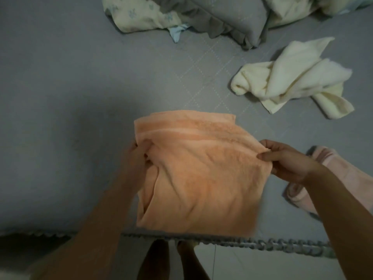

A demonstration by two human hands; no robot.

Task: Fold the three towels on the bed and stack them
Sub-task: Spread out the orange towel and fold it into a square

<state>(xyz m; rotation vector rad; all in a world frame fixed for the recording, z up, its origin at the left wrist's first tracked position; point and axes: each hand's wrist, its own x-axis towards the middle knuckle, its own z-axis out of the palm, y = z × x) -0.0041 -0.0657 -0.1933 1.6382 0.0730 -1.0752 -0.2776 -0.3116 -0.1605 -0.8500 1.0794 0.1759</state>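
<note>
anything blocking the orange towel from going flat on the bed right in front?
Nothing visible. Both hands, left and right, hold the orange towel over bare grey sheet. The cream towel and pink towel lie off to the right.

- The left arm (105, 215) is reaching up from the lower left, bare, its forearm slanting toward the middle of the view.
- The left hand (137, 156) is gripping the left edge of the towel (197, 174), its fingers curling into the cloth and partly hidden by a fold.
- The right arm (339, 209) is coming in from the lower right corner, bare, with the wrist slightly bent.
- The right hand (286, 160) is pinching the towel's right corner between thumb and fingertips, the other fingers curling loosely below.
- Both hands are level with each other, well apart, with the cloth spread between them.
- Two bare feet (173, 259) are showing at the bottom, between the arms.
</note>
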